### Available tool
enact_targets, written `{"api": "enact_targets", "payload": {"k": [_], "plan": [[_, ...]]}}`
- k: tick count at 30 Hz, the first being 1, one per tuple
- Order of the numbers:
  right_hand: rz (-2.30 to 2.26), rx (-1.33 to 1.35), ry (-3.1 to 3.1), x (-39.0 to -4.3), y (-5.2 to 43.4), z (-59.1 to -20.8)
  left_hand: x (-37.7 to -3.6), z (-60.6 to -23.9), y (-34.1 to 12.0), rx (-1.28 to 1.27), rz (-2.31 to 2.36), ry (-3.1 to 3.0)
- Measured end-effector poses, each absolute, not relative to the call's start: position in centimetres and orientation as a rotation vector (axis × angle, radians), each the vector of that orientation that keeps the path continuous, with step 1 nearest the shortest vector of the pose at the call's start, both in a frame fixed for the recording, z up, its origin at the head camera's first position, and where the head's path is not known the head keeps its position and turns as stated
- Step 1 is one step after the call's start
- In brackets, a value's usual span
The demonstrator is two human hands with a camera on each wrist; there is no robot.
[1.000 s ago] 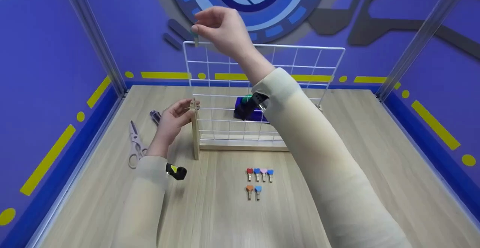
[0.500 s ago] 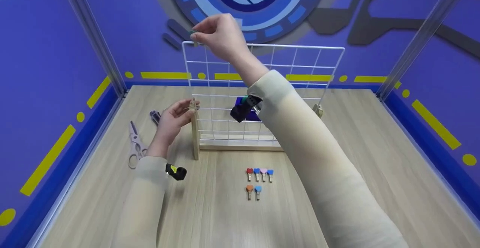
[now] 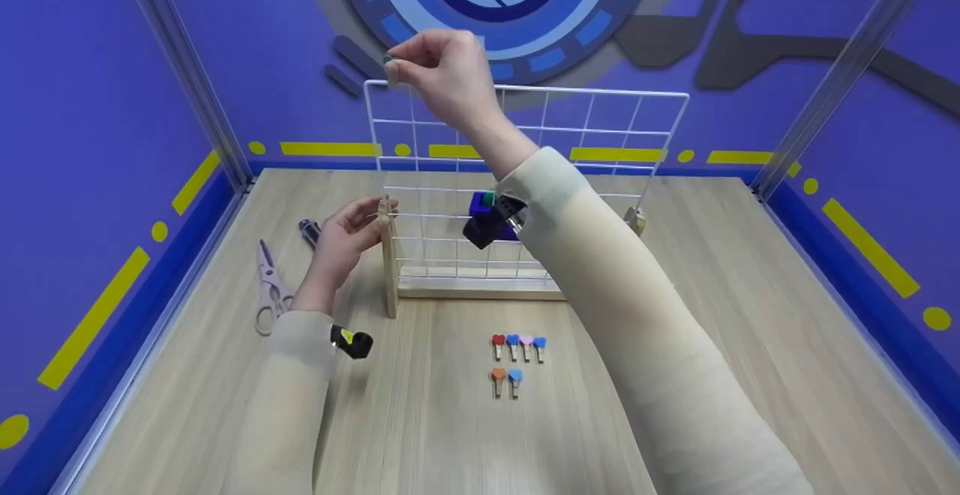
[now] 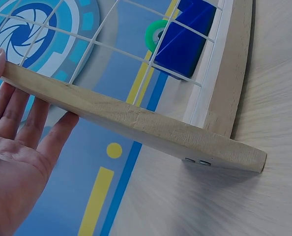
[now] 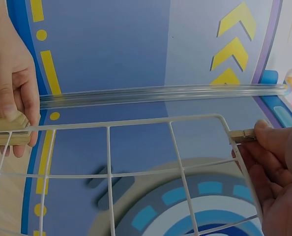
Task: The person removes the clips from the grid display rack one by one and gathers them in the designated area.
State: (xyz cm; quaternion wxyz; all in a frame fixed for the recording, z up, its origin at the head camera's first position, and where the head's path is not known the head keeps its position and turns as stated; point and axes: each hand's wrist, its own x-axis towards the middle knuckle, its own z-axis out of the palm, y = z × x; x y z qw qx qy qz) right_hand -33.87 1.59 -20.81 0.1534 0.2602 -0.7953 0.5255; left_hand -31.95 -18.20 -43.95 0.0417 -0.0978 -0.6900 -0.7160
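At the top left corner of the wire grid (image 3: 592, 92), pinched between thumb and fingertips of the right grip (image 3: 442, 67): a small wooden clip (image 3: 388, 67) with a green head, touching the top wire right at the rounded bend, shown closer from the right wrist (image 5: 242, 134). Cannot tell whether astride the wire or only laid against it. Likely trouble first of all from that bend: on a curve, easy to slide sideways or twist off on release, then to drop down the front of the grid or behind it, near the blue box (image 3: 480, 217) and out of easy reach. Could also pop out of so small a pinch if squeezed off-centre. Lower down, clasping the top of the wooden post (image 3: 389, 270) of the stand with curled fingers, the left grip (image 3: 349, 236); a firm hold judging by the left wrist view (image 4: 18, 162). Loosened there, or met by too hard a push from above, probably enough to rock or tip the whole light frame backward. Further out on the worktop (image 3: 712, 315), just below the right sleeve, six more heart-headed clips (image 3: 517, 364) in two neat rows, liable to be scattered by a falling clip or a lowered forearm. Well to the left, clear of all this, scissors (image 3: 268, 292) and a pen (image 3: 310, 231).
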Motion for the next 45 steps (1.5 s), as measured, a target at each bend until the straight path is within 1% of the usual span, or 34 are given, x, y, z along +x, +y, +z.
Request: {"api": "enact_targets", "payload": {"k": [9,16,21,33,39,45], "plan": [[1.561,0.946,-2.151,-33.5,2.6,-22.2,-32.1,-44.0,-18.2,-0.274,-2.170,-2.138],[1.600,1.086,-2.082,-31.9,3.5,-24.0,-32.2,-44.0,-18.1,-0.261,-2.161,-2.150],[1.693,1.190,-1.984,-30.5,5.2,-25.8,-32.3,-44.1,-18.2,-0.281,-2.171,-2.135],[1.762,1.197,-1.984,-28.1,10.4,-30.6,-32.2,-44.0,-18.4,-0.286,-2.166,-2.133],[1.824,1.089,-2.069,-26.5,13.3,-33.1,-32.1,-44.0,-18.2,-0.283,-2.168,-2.140],[1.791,1.026,-2.161,-25.0,15.9,-35.7,-32.2,-44.1,-18.2,-0.285,-2.156,-2.145]]}}
